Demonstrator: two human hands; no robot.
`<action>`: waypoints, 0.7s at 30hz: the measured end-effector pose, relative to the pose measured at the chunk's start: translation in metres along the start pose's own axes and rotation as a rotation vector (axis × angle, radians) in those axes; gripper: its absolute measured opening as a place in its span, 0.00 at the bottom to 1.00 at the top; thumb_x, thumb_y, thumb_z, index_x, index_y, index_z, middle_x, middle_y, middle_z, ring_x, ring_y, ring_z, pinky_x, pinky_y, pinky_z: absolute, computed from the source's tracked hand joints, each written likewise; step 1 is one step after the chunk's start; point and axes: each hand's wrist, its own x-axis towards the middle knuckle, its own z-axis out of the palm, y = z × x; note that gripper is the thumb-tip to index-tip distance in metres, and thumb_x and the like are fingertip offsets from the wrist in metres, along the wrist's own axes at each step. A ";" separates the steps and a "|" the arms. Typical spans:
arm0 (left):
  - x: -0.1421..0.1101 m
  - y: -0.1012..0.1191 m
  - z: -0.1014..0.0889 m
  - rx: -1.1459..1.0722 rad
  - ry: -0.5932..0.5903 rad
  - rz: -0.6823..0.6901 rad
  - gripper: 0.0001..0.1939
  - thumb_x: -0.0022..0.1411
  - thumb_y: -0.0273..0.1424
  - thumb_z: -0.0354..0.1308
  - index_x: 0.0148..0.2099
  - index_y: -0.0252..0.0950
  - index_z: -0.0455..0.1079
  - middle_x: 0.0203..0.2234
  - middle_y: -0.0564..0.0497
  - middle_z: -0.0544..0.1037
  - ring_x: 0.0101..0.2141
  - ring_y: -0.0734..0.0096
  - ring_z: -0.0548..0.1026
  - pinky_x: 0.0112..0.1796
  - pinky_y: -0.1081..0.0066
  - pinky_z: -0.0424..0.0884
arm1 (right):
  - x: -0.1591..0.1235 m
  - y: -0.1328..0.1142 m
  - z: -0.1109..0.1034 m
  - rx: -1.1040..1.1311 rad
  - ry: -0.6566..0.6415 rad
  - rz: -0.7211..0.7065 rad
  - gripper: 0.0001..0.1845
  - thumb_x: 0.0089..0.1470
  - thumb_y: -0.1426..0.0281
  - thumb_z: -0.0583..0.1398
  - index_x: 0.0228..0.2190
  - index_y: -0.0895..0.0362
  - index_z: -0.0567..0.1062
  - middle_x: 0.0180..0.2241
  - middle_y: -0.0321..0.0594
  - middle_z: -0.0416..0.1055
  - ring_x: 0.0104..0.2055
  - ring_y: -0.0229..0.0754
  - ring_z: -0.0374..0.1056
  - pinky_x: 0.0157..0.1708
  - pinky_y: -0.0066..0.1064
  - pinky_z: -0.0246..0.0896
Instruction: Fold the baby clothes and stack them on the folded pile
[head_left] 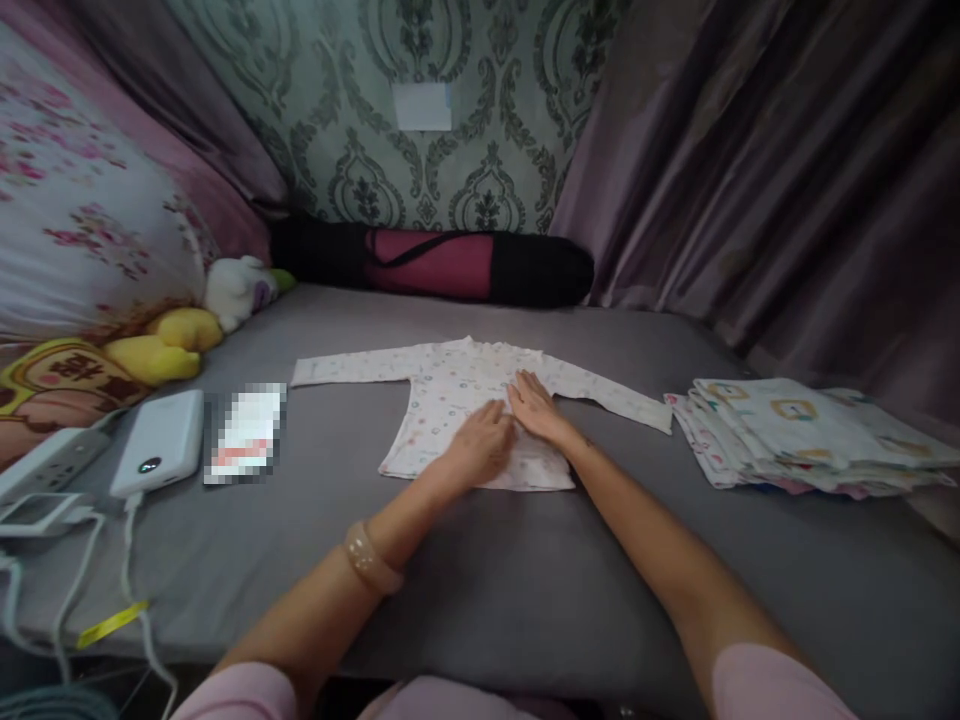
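Observation:
A small white long-sleeved shirt [442,400] with a fine coloured print lies spread on the grey bed sheet [480,580], both sleeves stretched out sideways. On the middle of its body rests my left hand [484,440], palm down, a bangle on that forearm. My right hand [534,402] lies flat on the shirt just beside it, fingers extended towards the collar. Neither hand grips the cloth. The fingertips of the left hand are slightly blurred.
A stack of folded printed clothes [795,430] sits at the right, close to one cuff. On the left are a power bank [161,440], cables, a blurred-out packet [247,435] and plush toys [165,345]. A long black and magenta bag [431,262] lies along the wall.

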 end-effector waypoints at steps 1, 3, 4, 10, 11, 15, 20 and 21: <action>-0.010 -0.015 -0.001 0.030 0.014 -0.064 0.18 0.67 0.28 0.43 0.53 0.25 0.65 0.59 0.31 0.63 0.62 0.53 0.58 0.60 0.57 0.54 | -0.004 0.000 0.005 -0.057 0.000 0.007 0.33 0.64 0.60 0.42 0.62 0.69 0.56 0.65 0.57 0.48 0.68 0.52 0.41 0.64 0.45 0.36; -0.028 -0.044 0.000 0.108 0.061 -0.228 0.23 0.68 0.35 0.42 0.59 0.26 0.61 0.62 0.31 0.58 0.64 0.49 0.52 0.61 0.52 0.51 | -0.013 0.003 0.012 -0.162 0.003 0.006 0.37 0.64 0.57 0.41 0.62 0.72 0.53 0.66 0.59 0.44 0.68 0.54 0.37 0.65 0.46 0.32; -0.035 -0.056 0.001 0.122 0.055 -0.267 0.26 0.69 0.39 0.42 0.61 0.27 0.58 0.63 0.32 0.56 0.64 0.48 0.50 0.61 0.51 0.50 | -0.016 0.004 0.015 -0.189 0.011 -0.005 0.38 0.64 0.55 0.40 0.62 0.73 0.53 0.66 0.59 0.43 0.68 0.54 0.36 0.65 0.45 0.32; -0.048 -0.081 0.006 0.103 -0.022 -0.274 0.33 0.69 0.45 0.37 0.67 0.30 0.50 0.66 0.37 0.51 0.65 0.51 0.46 0.62 0.53 0.46 | -0.018 0.007 0.015 -0.220 0.040 -0.008 0.38 0.63 0.52 0.38 0.63 0.66 0.53 0.66 0.53 0.44 0.68 0.51 0.37 0.65 0.44 0.32; -0.048 -0.081 0.004 0.098 -0.037 -0.268 0.33 0.69 0.46 0.37 0.67 0.30 0.50 0.66 0.37 0.50 0.66 0.51 0.46 0.62 0.53 0.47 | -0.018 0.006 0.012 -0.216 0.023 -0.007 0.38 0.63 0.52 0.38 0.63 0.66 0.53 0.67 0.53 0.43 0.69 0.51 0.37 0.65 0.44 0.32; -0.057 -0.080 -0.008 0.094 -0.100 -0.202 0.33 0.69 0.47 0.35 0.67 0.30 0.53 0.66 0.37 0.49 0.66 0.52 0.45 0.61 0.52 0.47 | -0.028 0.002 -0.001 -0.165 -0.095 -0.050 0.37 0.64 0.54 0.38 0.64 0.65 0.50 0.67 0.52 0.40 0.69 0.49 0.33 0.65 0.44 0.30; -0.083 -0.086 -0.011 0.121 -0.101 -0.143 0.34 0.69 0.49 0.32 0.68 0.34 0.50 0.67 0.42 0.49 0.66 0.58 0.43 0.62 0.53 0.42 | -0.069 -0.005 -0.004 -0.173 -0.145 -0.193 0.38 0.64 0.53 0.38 0.64 0.67 0.50 0.67 0.52 0.39 0.69 0.47 0.31 0.66 0.44 0.28; -0.087 -0.088 -0.010 0.110 -0.114 -0.146 0.34 0.69 0.49 0.32 0.69 0.35 0.48 0.67 0.43 0.48 0.66 0.59 0.43 0.63 0.54 0.42 | -0.076 -0.006 -0.002 -0.178 -0.150 -0.205 0.38 0.64 0.53 0.37 0.64 0.67 0.50 0.67 0.52 0.39 0.69 0.47 0.32 0.66 0.44 0.28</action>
